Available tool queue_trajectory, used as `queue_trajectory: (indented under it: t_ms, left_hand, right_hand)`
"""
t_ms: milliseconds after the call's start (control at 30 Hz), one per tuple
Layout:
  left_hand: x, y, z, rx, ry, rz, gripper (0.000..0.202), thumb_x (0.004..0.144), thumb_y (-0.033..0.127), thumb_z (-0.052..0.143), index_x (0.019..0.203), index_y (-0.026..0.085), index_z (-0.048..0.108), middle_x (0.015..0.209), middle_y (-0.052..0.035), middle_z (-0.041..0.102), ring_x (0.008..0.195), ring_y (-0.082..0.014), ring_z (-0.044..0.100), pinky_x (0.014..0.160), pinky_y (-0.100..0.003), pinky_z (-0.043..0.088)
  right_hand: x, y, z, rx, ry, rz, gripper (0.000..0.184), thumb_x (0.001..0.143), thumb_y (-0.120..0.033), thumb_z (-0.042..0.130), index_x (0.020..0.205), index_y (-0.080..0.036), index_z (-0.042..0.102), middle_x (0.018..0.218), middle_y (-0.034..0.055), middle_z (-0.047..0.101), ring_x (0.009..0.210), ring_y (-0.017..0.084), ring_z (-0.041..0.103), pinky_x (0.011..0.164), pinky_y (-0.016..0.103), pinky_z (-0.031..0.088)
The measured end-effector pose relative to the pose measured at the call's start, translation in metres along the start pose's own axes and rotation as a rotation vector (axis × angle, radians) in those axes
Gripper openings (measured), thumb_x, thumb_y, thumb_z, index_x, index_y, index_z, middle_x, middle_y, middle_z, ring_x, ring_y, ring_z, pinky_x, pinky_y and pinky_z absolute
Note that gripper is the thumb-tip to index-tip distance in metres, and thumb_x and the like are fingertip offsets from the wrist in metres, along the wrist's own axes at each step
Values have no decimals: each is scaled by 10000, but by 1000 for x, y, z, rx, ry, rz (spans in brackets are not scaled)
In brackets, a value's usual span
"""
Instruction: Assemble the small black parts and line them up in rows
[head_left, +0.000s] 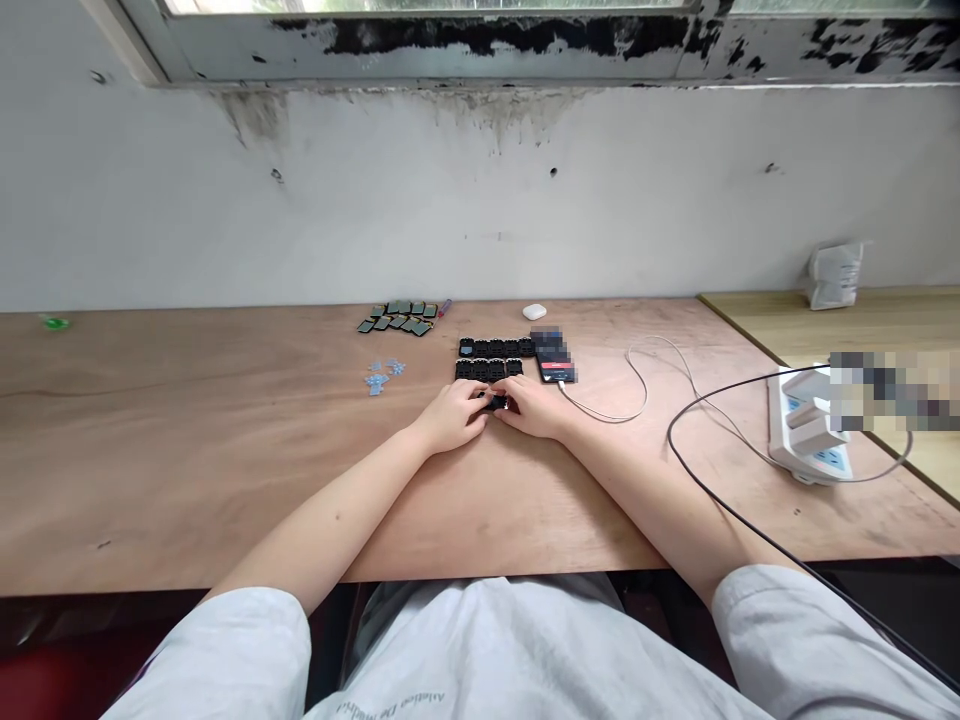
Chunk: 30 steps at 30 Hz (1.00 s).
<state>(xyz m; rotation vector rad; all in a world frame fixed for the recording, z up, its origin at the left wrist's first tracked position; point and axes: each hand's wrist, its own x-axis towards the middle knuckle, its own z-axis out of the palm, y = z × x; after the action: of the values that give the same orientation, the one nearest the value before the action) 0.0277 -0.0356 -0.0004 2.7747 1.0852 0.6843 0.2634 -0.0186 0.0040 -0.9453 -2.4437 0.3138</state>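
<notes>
Between my two hands, low over the wooden table, is a small black plastic part (495,402), mostly covered by fingers. My left hand (454,413) closes on its left side, and my right hand (531,405) closes on its right side. Just beyond my fingertips lie two rows of similar black plastic parts: a near row (480,369) and a far row (495,347). The leftmost part of the far row has a bluish piece in it. To the left is a loose pile of small light-blue pieces (377,382).
Several dark square modules (401,318) lie at the back, with a purple screwdriver-like tool (445,308) beside them. A phone (553,360) on a white cable (626,418) is right of the rows. A white case (534,312) and a power strip (787,430) stand further off.
</notes>
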Motion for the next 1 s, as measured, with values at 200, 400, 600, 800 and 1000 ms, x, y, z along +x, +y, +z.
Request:
queue_trajectory:
  t_ms: [200,400,600,800,1000]
  left_hand:
    - [-1,-1,2,47,17,-29,341,968,256,551,1262,239,723,1385,-126,608,1279,-302,549,1083,-509,477]
    - [2,-6,4,44,12,-13,294,962,231,558,1193,239,739,1338,-95,661,1223,-277,598,1050,-482,500]
    - [3,-15,6,-24,10,-27,242,962,217,573,1135,249,739,1281,-62,705,1198,-256,624,1038,-460,508]
    - [3,-16,6,-41,-6,-31,236,950,217,582,1108,264,751,1307,-53,692,1222,-258,606,1059,-467,489]
    - [4,-16,2,-38,-42,6,308,982,240,542,1229,260,724,1260,-79,699,1177,-261,625,1032,-467,509]
  right_hand:
    - [0,5,4,-6,-4,0,348,899,-220,716,1228,-159,622,1149,128,699,1061,287,633,921,411,509]
    - [0,5,3,-1,-13,-2,337,905,-227,715,1223,-162,623,1137,124,701,1062,289,637,931,419,510]
    - [0,0,-2,1,-27,-1,315,903,-203,704,1208,-162,635,1094,121,708,1034,280,641,912,410,514]
    - [0,2,-1,27,-18,-6,333,884,-155,691,1212,-170,637,1168,124,704,1090,282,636,958,420,505]
    - [1,3,0,38,-12,-6,329,881,-140,669,1207,-170,642,1135,120,709,1030,270,640,922,416,517]
